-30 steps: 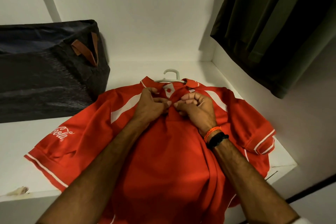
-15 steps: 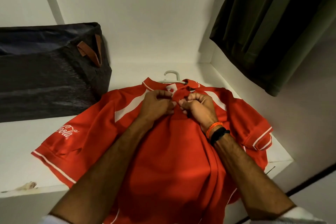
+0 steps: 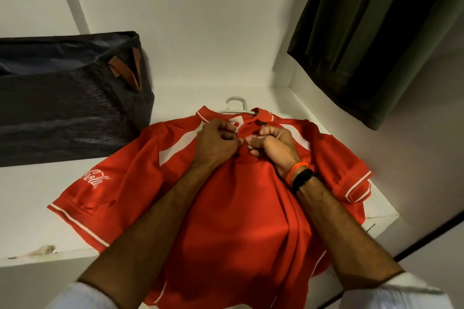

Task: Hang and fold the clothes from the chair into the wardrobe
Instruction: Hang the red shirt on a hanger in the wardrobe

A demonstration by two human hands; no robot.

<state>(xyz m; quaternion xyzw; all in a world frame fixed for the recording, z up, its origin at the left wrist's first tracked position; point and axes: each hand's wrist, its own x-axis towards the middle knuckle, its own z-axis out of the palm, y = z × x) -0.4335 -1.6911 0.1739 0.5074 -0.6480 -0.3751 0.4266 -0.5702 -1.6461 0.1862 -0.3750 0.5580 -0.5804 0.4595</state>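
Note:
A red polo shirt (image 3: 236, 213) with white stripes lies front up on the white wardrobe shelf (image 3: 30, 198), its lower part hanging over the front edge. A white hanger (image 3: 236, 103) sits inside it, the hook poking out past the collar. My left hand (image 3: 216, 143) and my right hand (image 3: 273, 148) meet at the button placket just below the collar, each pinching the red fabric there with curled fingers. One red button shows above my left hand.
A dark fabric storage bag (image 3: 65, 103) with brown handles stands at the back left of the shelf. A dark green garment (image 3: 376, 32) hangs at the upper right above the shelf's right end. White walls close the back and right.
Both hands stay at the placket with small finger movements. The view has shifted slightly; the shirt lies where it was.

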